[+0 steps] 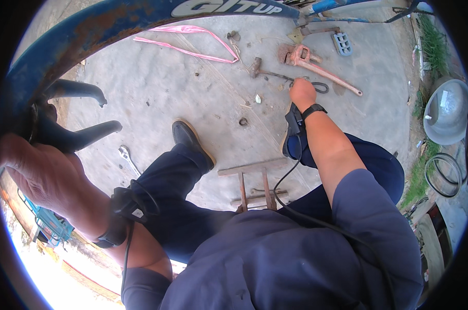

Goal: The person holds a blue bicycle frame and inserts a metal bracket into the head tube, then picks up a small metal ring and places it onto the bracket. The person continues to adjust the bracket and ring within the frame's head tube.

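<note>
Surface: grey concrete floor (pixel 156 77), dusty, small debris about. Grass (pixel 434 46) along the right edge, metal bowl (pixel 447 116) beside it, 1 coil of hose (pixel 443 175) below that. On the floor: pink strap (pixel 221 45), pipe wrench (pixel 324 71), grey pedal (pixel 342 44), adjustable spanner (pixel 129 159). Wooden stool (pixel 243 192) between the legs, mostly covered by the shirt.

Right hand (pixel 302 93) is closed round the hammer (pixel 255 67) handle; head lies out to its left, just short of the pipe wrench, looped handle end shows past the fist. Left hand (pixel 45 178) is up against the rusty blue bike frame (pixel 105 26), by 2 black prongs (pixel 92 135). Its fingers are lost at the dark rim; can't tell if gripping.

Frame runs out of view at top. Blue item (pixel 50 222) lower left: unclear, washed out by glare.
</note>
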The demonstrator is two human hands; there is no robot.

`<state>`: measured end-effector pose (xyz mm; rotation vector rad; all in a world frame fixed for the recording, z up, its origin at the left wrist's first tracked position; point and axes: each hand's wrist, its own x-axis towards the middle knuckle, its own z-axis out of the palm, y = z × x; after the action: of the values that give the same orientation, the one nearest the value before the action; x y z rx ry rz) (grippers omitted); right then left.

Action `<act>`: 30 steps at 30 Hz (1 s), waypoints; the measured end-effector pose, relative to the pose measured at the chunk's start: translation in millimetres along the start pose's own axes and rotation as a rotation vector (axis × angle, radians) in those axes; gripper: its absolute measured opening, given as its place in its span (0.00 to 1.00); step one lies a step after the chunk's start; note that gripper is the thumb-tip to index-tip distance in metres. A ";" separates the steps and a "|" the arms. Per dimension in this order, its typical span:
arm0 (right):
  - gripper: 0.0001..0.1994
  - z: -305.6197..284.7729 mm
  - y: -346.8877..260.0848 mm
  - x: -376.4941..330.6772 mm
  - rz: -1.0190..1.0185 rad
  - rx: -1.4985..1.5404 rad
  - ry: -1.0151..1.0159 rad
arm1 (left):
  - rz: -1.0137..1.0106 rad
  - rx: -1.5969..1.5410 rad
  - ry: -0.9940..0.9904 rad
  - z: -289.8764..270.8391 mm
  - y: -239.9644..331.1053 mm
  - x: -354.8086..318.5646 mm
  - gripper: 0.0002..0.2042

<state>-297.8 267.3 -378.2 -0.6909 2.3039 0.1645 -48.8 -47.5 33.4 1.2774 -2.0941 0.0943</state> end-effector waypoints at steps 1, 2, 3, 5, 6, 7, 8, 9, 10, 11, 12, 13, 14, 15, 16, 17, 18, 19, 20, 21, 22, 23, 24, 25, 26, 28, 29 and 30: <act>0.13 0.0 -0.4 -1.0 0.015 -0.009 -0.003 | -0.002 -0.023 0.001 1.6 1.9 -0.5 0.18; 0.13 0.0 -0.8 -1.7 0.017 -0.008 -0.002 | -0.019 -0.072 -0.004 1.3 4.5 -1.1 0.17; 0.12 0.0 -1.6 -1.7 0.031 -0.015 0.003 | -0.140 -0.238 -0.003 3.6 7.3 -3.1 0.21; 0.13 0.0 -2.6 -1.5 0.050 -0.024 -0.002 | -0.285 -0.408 0.017 6.4 13.3 -5.7 0.30; 0.13 0.1 -3.6 -1.7 0.054 -0.024 -0.010 | -0.307 -0.412 0.018 7.4 16.0 -6.3 0.34; 0.13 -0.1 -5.6 -1.5 0.060 -0.025 -0.024 | -0.309 -0.393 0.023 8.2 18.3 -6.6 0.36; 0.13 0.2 -8.4 -2.2 0.033 -0.013 -0.033 | -0.312 -0.375 0.029 8.9 20.2 -6.7 0.39; 0.14 0.6 -11.7 -3.6 0.010 -0.005 -0.050 | -0.316 -0.357 0.033 9.5 21.6 -6.9 0.41; 0.15 1.0 -15.2 -6.0 -0.011 0.003 -0.068 | -0.314 -0.371 0.021 9.5 22.3 -6.4 0.40; 0.15 4.2 -20.3 -12.4 -0.080 -0.001 -0.062 | -0.312 -0.383 0.008 8.6 22.3 -5.6 0.39; 0.15 8.7 -27.6 -19.8 -0.151 -0.004 -0.053 | -0.314 -0.335 0.007 8.1 21.9 -5.4 0.39; 0.15 13.7 -35.3 -27.5 -0.228 -0.005 -0.048 | -0.317 -0.286 0.007 7.6 21.1 -5.4 0.39; 0.14 19.4 -41.9 -36.3 -0.245 0.020 -0.103 | -0.323 -0.175 0.012 6.4 19.7 -5.1 0.39; 0.14 24.5 -47.8 -44.0 -0.269 0.047 -0.160 | -0.327 -0.064 0.019 5.2 18.2 -4.8 0.40; 0.13 28.8 -52.3 -49.3 -0.312 0.092 -0.190 | -0.317 -0.044 -0.010 3.8 16.2 -4.1 0.35; 0.13 33.1 -55.2 -54.5 -0.352 0.116 -0.214 | -0.307 -0.023 -0.040 0.9 14.5 -3.5 0.31; 0.14 37.5 -58.1 -59.3 -0.409 0.157 -0.216 | -0.298 -0.003 -0.073 -1.7 12.7 -3.6 0.27; 0.14 40.8 -60.0 -62.0 -0.449 0.172 -0.241 | -0.080 0.186 -0.084 -3.7 10.4 -0.8 0.22; 0.14 42.7 -60.9 -62.5 -0.395 0.318 -0.354 | 0.140 0.371 -0.091 -5.3 8.0 3.0 0.18; 0.14 44.2 -62.2 -62.1 -0.321 0.437 -0.489 | 0.247 0.469 -0.101 -5.8 6.2 2.7 0.16; 0.14 45.1 -63.2 -61.2 -0.232 0.547 -0.625 | 0.357 0.565 -0.100 -6.6 4.3 4.1 0.17; 0.13 45.5 -63.8 -60.7 -0.215 0.618 -0.678 | 0.353 0.577 -0.103 -7.5 3.4 2.0 0.19; 0.12 45.8 -64.9 -60.1 -0.185 0.681 -0.734 | 0.348 0.590 -0.108 -8.5 2.2 1.3 0.23; 0.11 45.7 -65.7 -59.8 -0.165 0.758 -0.796 | 0.356 0.557 -0.112 -8.8 0.9 1.9 0.22; 0.11 46.0 -66.9 -60.2 -0.167 0.732 -0.797 | 0.363 0.522 -0.116 -8.9 -0.5 2.1 0.22; 0.12 46.8 -69.4 -62.6 -0.192 0.713 -0.815 | 0.406 0.482 -0.118 -9.4 -3.7 4.1 0.22; 0.11 47.7 -71.1 -64.8 -0.224 0.673 -0.789 | 0.442 0.476 -0.115 -9.8 -5.6 5.9 0.22; 0.11 48.8 -72.5 -67.5 -0.256 0.633 -0.763 | 0.462 0.505 -0.109 -10.1 -7.4 7.2 0.22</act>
<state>-189.7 249.8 -363.2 -0.4662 1.3987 -0.3547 -39.8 -53.0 43.4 1.0498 -2.5238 0.8155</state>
